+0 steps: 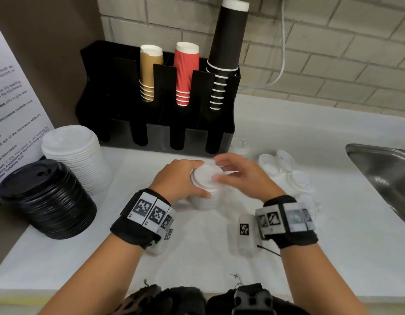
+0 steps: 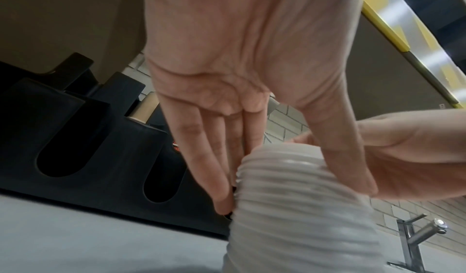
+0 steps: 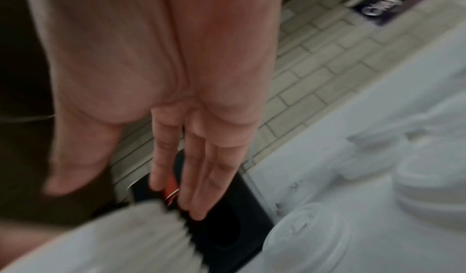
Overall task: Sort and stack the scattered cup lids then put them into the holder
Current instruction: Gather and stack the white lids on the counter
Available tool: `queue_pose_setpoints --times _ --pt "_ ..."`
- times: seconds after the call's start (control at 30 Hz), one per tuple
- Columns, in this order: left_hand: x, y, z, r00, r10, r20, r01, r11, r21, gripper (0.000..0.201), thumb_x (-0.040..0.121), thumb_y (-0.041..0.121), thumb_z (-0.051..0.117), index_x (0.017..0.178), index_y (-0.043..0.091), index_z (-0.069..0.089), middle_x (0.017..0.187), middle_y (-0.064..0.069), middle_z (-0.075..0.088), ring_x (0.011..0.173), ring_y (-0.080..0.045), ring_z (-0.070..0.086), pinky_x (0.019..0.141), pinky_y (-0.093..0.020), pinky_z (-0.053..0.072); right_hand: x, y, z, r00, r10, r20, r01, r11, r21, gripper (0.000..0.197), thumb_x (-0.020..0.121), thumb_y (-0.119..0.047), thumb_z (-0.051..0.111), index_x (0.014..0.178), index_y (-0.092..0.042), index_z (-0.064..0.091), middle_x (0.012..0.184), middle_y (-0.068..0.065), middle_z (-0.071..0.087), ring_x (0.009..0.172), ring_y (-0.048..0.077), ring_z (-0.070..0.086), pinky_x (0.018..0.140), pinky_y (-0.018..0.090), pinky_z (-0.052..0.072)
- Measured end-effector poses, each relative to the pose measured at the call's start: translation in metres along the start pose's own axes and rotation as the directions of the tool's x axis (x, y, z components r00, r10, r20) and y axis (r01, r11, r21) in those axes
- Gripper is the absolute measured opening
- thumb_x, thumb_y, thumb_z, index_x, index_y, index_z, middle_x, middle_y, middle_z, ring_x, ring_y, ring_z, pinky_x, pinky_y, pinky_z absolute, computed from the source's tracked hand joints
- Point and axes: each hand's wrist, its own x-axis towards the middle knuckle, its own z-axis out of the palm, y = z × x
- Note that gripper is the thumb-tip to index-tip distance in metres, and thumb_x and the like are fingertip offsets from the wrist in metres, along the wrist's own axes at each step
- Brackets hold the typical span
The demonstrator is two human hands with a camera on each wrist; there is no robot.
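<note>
A stack of small white lids (image 1: pixel 205 201) stands on the counter in the middle. My left hand (image 1: pixel 193 178) grips it near the top, fingers on the far side and thumb on the near side; the left wrist view shows the ribbed stack (image 2: pixel 302 227) pinched between fingers and thumb of my left hand (image 2: pixel 292 195). My right hand (image 1: pixel 228 171) is blurred just over the stack's top, fingers straight and holding nothing; the right wrist view shows my right hand (image 3: pixel 126 199) above the stack (image 3: pixel 113 237). The black holder (image 1: pixel 156 137) stands behind, its front slots dark.
A taller white lid stack (image 1: pixel 74 155) and a black lid stack (image 1: pixel 47 198) stand at the left. Several loose clear lids (image 1: pixel 271 164) lie right of my hands. The holder's back row carries tan, red and black cups (image 1: pixel 224 53). A steel sink (image 1: pixel 383 173) is far right.
</note>
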Motion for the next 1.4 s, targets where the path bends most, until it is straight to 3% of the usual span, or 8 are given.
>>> queue_pose_setpoints --times 0.13,0.3,0.47,0.7,0.9,1.07,1.17,1.4 --pt "0.003 0.001 -0.003 0.999 -0.009 0.032 0.008 0.999 0.037 0.069 0.061 0.04 0.089 0.124 0.033 0.062 0.123 0.01 0.064 0.104 -0.019 0.062 0.096 -0.044 0.049 0.02 0.022 -0.032 0.967 0.148 -0.21 -0.177 0.976 -0.127 0.027 0.095 -0.018 0.056 0.122 -0.016 0.06 0.124 0.003 0.061 0.108 0.017 0.059 0.079 0.007 0.038" --pt "0.003 0.002 -0.005 0.999 -0.027 0.038 0.024 0.997 0.071 0.07 0.061 0.042 0.089 0.124 0.034 0.062 0.123 0.012 0.063 0.104 -0.018 0.061 0.096 -0.042 0.048 0.042 0.035 -0.027 0.927 0.362 0.101 -0.25 0.794 -0.554 0.072 0.08 -0.038 0.074 0.143 -0.031 0.04 0.145 0.005 0.041 0.133 0.024 0.04 0.104 0.032 0.033" --pt "0.003 0.001 -0.006 0.999 -0.033 0.037 0.03 0.996 0.086 0.071 0.06 0.043 0.089 0.125 0.036 0.06 0.124 0.012 0.062 0.102 -0.017 0.062 0.096 -0.04 0.048 0.054 0.04 -0.016 0.928 0.357 0.109 -0.217 0.753 -0.621 0.068 0.081 -0.034 0.073 0.141 -0.03 0.041 0.136 0.01 0.045 0.125 0.027 0.045 0.095 0.028 0.035" --pt "0.006 -0.002 -0.006 0.999 -0.006 0.034 0.003 0.995 0.097 0.068 0.061 0.046 0.088 0.121 0.037 0.06 0.12 0.014 0.061 0.103 -0.016 0.06 0.094 -0.04 0.049 0.036 0.03 -0.029 0.955 0.274 -0.112 -0.29 0.942 -0.168 0.05 0.081 -0.033 0.074 0.127 -0.027 0.054 0.108 -0.002 0.057 0.104 0.019 0.057 0.083 0.023 0.043" --pt "0.012 0.001 -0.003 0.997 0.038 0.066 -0.048 0.987 0.152 0.072 0.061 0.048 0.087 0.126 0.033 0.059 0.105 0.008 0.05 0.098 -0.019 0.058 0.088 -0.041 0.05 -0.005 0.004 -0.004 0.977 0.105 -0.185 -0.04 0.945 0.326 0.031 0.085 -0.019 0.069 0.111 -0.035 0.065 0.101 -0.009 0.06 0.084 0.001 0.064 0.069 0.015 0.049" --pt "0.011 0.003 0.001 0.995 0.097 0.011 -0.098 0.982 0.163 0.07 0.062 0.05 0.085 0.124 0.034 0.058 0.103 0.01 0.058 0.093 -0.016 0.058 0.073 -0.03 0.045 -0.016 0.006 0.022 0.967 0.022 -0.256 0.044 0.967 0.25 0.038 0.08 -0.01 0.074 0.114 -0.023 0.066 0.121 0.001 0.06 0.111 0.013 0.058 0.091 0.02 0.048" --pt "0.009 0.004 0.005 0.995 0.093 -0.021 -0.09 0.99 0.11 0.091 0.061 0.047 0.087 0.138 0.027 0.042 0.119 0.008 0.062 0.094 -0.016 0.062 0.077 -0.032 0.049 -0.019 0.011 0.028 0.95 0.012 -0.312 0.049 0.981 0.186 0.039 0.076 -0.011 0.078 0.111 -0.024 0.068 0.117 0.0 0.057 0.108 0.009 0.057 0.082 0.009 0.046" --pt "0.01 0.005 0.008 0.994 0.105 -0.033 -0.104 0.994 0.026 0.118 0.061 0.038 0.09 0.152 0.017 0.017 0.111 0.003 0.064 0.092 -0.017 0.064 0.08 -0.029 0.05 -0.017 0.004 0.029 0.959 -0.029 -0.283 0.045 0.998 0.051 0.041 0.072 -0.015 0.082 0.109 -0.026 0.07 0.113 -0.004 0.052 0.111 0.008 0.053 0.09 0.027 0.051"
